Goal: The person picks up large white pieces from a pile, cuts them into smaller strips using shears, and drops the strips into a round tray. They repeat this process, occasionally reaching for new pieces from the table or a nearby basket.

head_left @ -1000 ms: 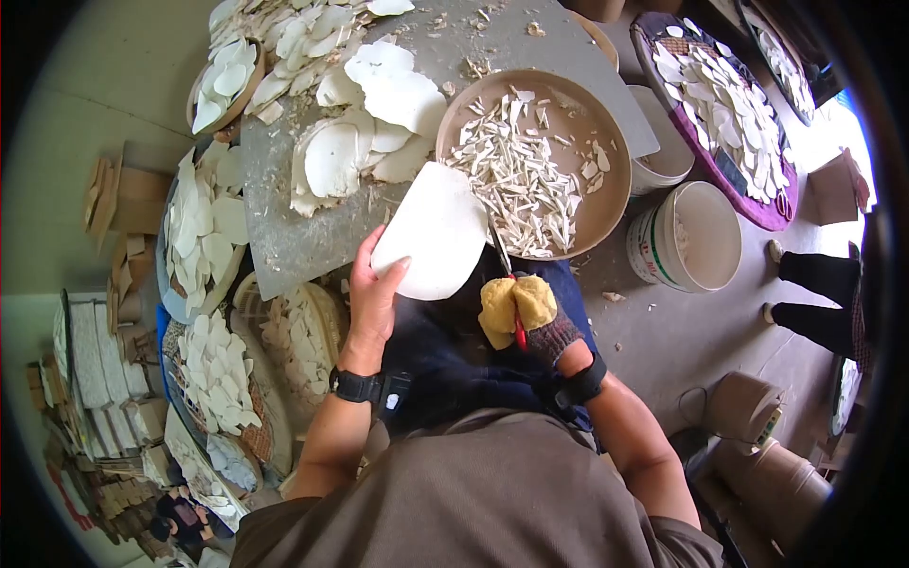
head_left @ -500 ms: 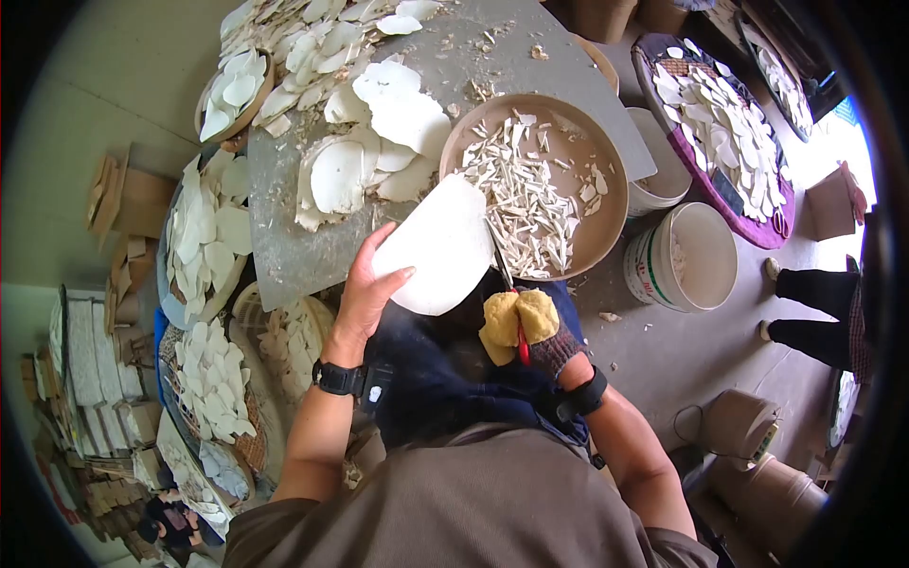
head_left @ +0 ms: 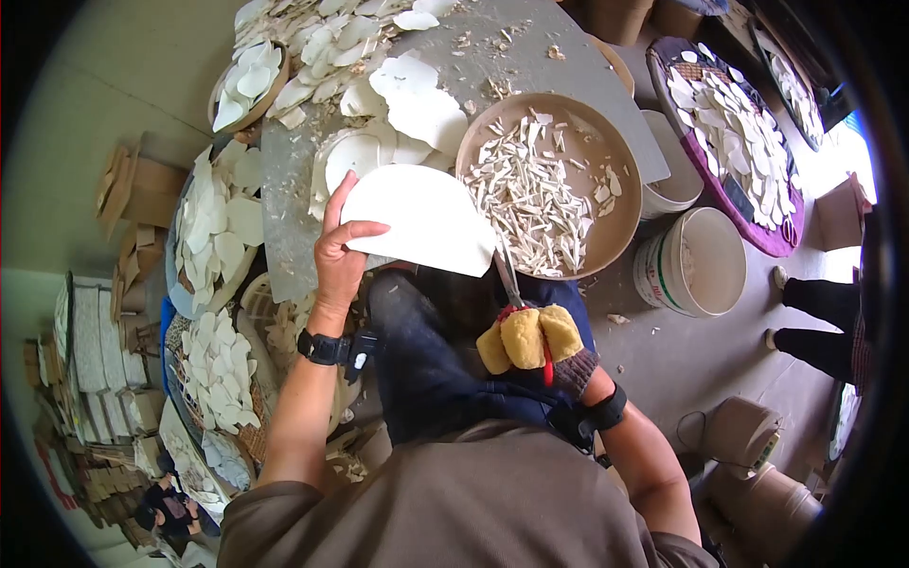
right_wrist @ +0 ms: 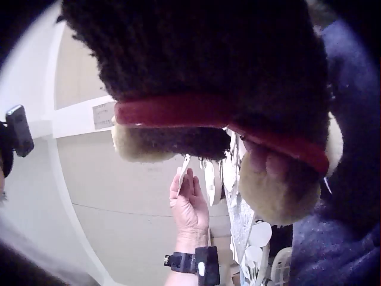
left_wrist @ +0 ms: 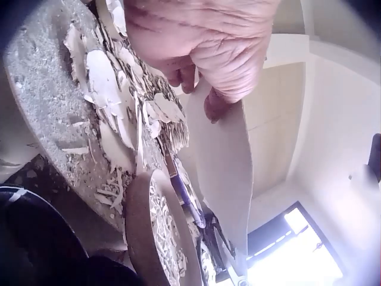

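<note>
My left hand (head_left: 343, 244) pinches a flat white sheet (head_left: 417, 220) at its left end, thumb on top. The sheet has a curved far edge and a straighter near edge. In the left wrist view the sheet (left_wrist: 221, 161) shows as thin, with the thumb against it. My right hand (head_left: 532, 343), in a dark knit glove with yellow padded fingers, grips red-handled scissors (head_left: 509, 280). Their blades are right at the sheet's right corner. The right wrist view shows both red handles (right_wrist: 172, 114) within the gloved fingers.
Beyond the scissors a round brown tray (head_left: 620, 142) holds many narrow white offcuts. It overlaps the grey table (head_left: 540, 71), where more white sheets (head_left: 426, 104) are piled. White buckets (head_left: 710, 265) stand at right. Baskets of white pieces (head_left: 218, 369) are at left. Another person's legs (head_left: 819, 312) show at right.
My left hand has turned the white sheet, so its long side now lies crosswise, and moved slightly left. My right hand has shifted a little right and nearer my body with the scissors.
</note>
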